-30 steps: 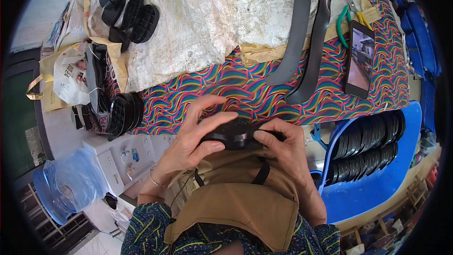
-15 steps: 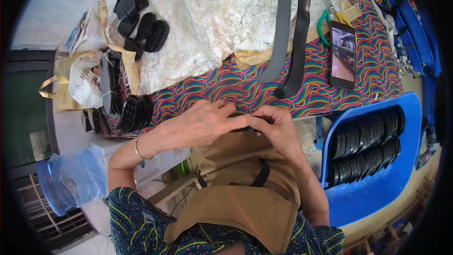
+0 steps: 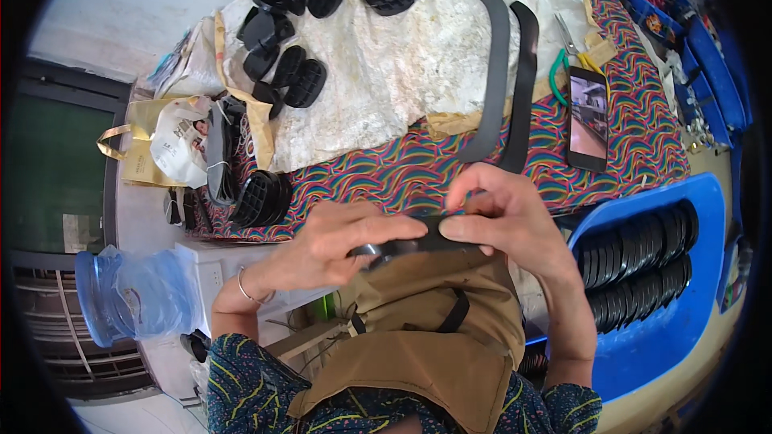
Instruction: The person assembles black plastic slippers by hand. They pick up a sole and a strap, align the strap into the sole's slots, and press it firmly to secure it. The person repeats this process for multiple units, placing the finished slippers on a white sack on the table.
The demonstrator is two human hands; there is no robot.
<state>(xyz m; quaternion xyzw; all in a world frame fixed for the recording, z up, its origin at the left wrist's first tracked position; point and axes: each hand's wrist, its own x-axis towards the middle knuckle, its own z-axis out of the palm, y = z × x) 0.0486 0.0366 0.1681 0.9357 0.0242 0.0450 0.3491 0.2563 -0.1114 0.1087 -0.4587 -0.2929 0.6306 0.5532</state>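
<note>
A black, partly glossy piece [image 3: 392, 251] is held between both my hands, above the tan apron [image 3: 402, 354] on my lap. My left hand [image 3: 342, 237] grips its left side, with the index finger stretched along the top. My right hand [image 3: 503, 213] pinches the right end between thumb and fingers. Much of the piece is hidden by the fingers, so I cannot make out its full shape. Beyond my right hand two long curved strips, a grey one [image 3: 492, 72] and a black one [image 3: 523, 84], lie side by side on the table.
Black grid-patterned pads [image 3: 305, 83] lie on a white sheet [image 3: 362, 96] over the patterned cloth [image 3: 362, 167]. A phone [image 3: 588, 120] and green-and-yellow-handled scissors [image 3: 569, 36] are at the right. A blue tub [image 3: 691, 337] holds rows of black pieces. Left stands a water bottle [image 3: 133, 293].
Both hands have come down closer to my body and apart, and the black piece now shows more. My right hand has turned and moved right. The whole view has shifted a little.
</note>
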